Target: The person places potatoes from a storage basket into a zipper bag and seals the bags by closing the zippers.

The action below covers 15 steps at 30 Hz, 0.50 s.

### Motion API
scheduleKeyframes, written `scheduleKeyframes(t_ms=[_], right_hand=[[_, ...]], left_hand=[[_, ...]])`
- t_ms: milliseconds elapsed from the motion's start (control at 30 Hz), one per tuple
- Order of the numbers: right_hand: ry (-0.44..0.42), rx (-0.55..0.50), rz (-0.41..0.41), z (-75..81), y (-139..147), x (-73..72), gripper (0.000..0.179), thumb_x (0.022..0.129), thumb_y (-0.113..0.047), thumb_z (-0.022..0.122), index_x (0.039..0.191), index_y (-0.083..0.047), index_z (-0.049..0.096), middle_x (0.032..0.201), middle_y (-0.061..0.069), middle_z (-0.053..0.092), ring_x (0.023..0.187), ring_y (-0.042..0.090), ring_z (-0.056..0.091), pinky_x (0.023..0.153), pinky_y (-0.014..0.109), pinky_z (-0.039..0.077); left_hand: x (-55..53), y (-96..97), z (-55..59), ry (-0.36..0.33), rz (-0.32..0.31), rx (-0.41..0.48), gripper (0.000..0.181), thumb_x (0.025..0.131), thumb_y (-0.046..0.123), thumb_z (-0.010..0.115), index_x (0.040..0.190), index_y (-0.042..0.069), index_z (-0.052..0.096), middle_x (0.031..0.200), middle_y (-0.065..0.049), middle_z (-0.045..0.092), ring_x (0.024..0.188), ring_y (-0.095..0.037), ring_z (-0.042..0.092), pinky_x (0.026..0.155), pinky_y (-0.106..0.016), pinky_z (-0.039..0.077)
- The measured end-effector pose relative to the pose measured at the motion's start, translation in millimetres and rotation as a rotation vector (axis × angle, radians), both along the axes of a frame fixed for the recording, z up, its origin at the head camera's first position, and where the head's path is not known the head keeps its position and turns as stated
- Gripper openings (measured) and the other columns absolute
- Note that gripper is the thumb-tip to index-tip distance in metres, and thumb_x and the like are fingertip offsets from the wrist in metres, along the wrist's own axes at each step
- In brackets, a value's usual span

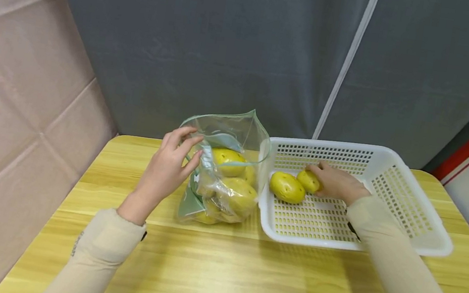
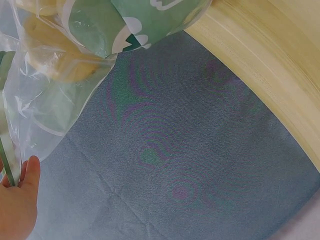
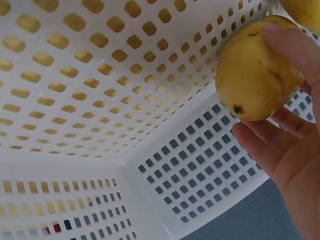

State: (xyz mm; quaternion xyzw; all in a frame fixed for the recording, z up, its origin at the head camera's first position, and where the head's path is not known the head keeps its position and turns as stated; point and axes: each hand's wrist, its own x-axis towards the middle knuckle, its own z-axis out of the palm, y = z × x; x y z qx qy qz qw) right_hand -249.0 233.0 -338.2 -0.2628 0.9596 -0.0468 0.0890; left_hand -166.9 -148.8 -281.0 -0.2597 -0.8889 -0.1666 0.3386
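White basket wall (image 1: 266,213) separates right fingers (image 3: 296,51) gripping potato (image 3: 246,75) from bag (image 1: 190,204) (left fingers (image 1: 187,146) spread).

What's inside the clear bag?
Several yellow potatoes show through the clear bag. They overlap, and glare and a green printed panel obscure parts, so the exact count and whatever sits behind them can't be seen.

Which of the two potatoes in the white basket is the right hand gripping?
The potato farther from the clear bag. The right hand has its thumb and fingers around it; the other potato, nearer the bag, lies free of the hand.
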Motion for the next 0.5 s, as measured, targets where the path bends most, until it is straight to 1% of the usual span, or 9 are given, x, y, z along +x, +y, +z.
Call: scheduleKeyframes(t_ms=[233,500], right_hand=[[-0.009,0.004,-0.007,0.6,0.2,-2.2,0.062,0.073,-0.009,0.077,0.129,-0.010,0.050,0.115,0.025,0.050,0.090,0.036,0.060,0.076,0.052,0.053],[0.052,0.025,0.006,3.9,1.8,0.3,0.062,0.073,-0.012,0.077,0.130,-0.012,0.053,0.114,0.022,0.052,0.092,0.036,0.058,0.077,0.052,0.052]], left_hand=[[0.5,-0.1,0.8,0.001,0.001,-0.002,0.029,0.089,0.010,0.066,0.115,-0.002,0.064,0.127,-0.019,0.052,0.105,-0.035,0.053,0.077,-0.041,0.054],[1.3,0.1,1.6,-0.021,0.008,-0.005,0.028,0.090,0.011,0.065,0.115,-0.002,0.064,0.128,-0.019,0.051,0.106,-0.035,0.053,0.078,-0.041,0.054]])
